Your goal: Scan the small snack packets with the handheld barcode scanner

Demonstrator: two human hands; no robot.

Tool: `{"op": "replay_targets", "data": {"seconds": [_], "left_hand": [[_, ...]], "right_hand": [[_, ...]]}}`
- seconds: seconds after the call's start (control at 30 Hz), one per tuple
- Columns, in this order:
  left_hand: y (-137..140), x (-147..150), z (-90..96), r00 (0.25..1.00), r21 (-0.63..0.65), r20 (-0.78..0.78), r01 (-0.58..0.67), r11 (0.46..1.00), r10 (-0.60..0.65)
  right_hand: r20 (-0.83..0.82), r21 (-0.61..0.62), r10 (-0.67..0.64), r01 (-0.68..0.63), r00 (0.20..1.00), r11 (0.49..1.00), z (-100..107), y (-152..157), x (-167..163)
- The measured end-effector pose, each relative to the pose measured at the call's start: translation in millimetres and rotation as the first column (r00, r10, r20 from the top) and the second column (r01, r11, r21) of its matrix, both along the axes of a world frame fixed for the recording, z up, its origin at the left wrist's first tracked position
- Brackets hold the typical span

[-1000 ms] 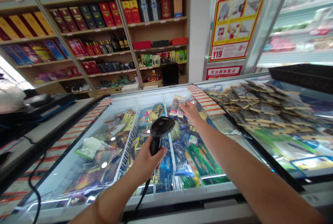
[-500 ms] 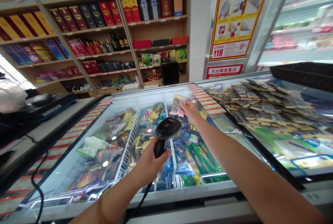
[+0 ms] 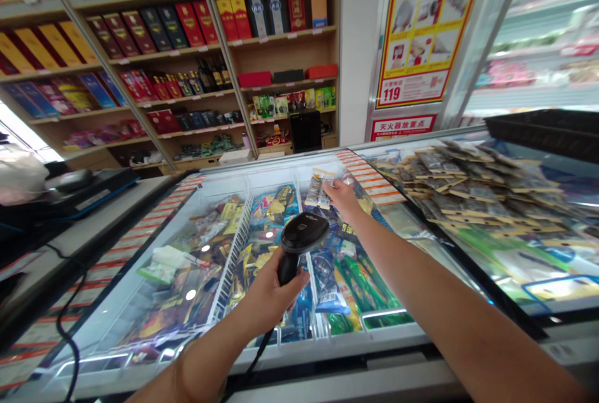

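My left hand [image 3: 276,287] is wrapped round the handle of a black barcode scanner [image 3: 304,233], whose head points away from me. A cable runs down from its grip. Farther off, my right hand [image 3: 344,198] pinches the right edge of a small flat snack packet [image 3: 320,188] with clear front and pale printed ends. The packet is held up in front of the scanner, apart from it. Both hands are over the glass top of a chest freezer [image 3: 224,173], which holds bagged ice creams [image 3: 281,203] in wire-divided sections.
On the right part of the freezer top lies a heap of similar packets [image 3: 468,184], with a black tray [image 3: 543,135] behind it. A counter with a dark device [image 3: 88,191] stands at left. Shelves of boxed goods [image 3: 191,22] line the back wall.
The scanner head has shifted very slightly to the right. The packet stays in nearly the same place, and a reddish tint on its front is gone.
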State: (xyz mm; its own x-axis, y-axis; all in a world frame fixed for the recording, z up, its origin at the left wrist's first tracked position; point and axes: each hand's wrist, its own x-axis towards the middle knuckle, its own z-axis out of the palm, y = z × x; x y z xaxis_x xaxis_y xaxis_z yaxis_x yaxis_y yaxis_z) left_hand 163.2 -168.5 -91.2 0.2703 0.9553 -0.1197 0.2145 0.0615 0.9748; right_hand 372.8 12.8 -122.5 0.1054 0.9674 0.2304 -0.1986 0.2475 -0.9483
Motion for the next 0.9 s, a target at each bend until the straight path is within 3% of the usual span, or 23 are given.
{"op": "replay_targets", "data": {"seconds": [0.2,0.4,0.6,0.9], "left_hand": [[2,-1,-2.0,1.0,0.025,0.003,-0.022,0.999,0.022],[11,-4,24.1,0.999,0.028,-0.054,0.005,1.0,-0.004],[30,-1,44.3,0.994,0.084,-0.11,-0.013,0.996,0.022],[53,23,8.4,0.995,0.096,-0.095,-0.018,0.995,0.027]], "right_hand": [[-0.022,0.033,0.006,-0.005,1.0,0.999,2,-2,0],[-0.095,-0.077,0.047,-0.054,0.994,0.996,-2,6,5],[-0.188,-0.084,0.054,-0.071,0.981,0.994,-3,10,6],[-0.221,-0.098,0.051,-0.074,0.974,0.992,-3,12,7]]}}
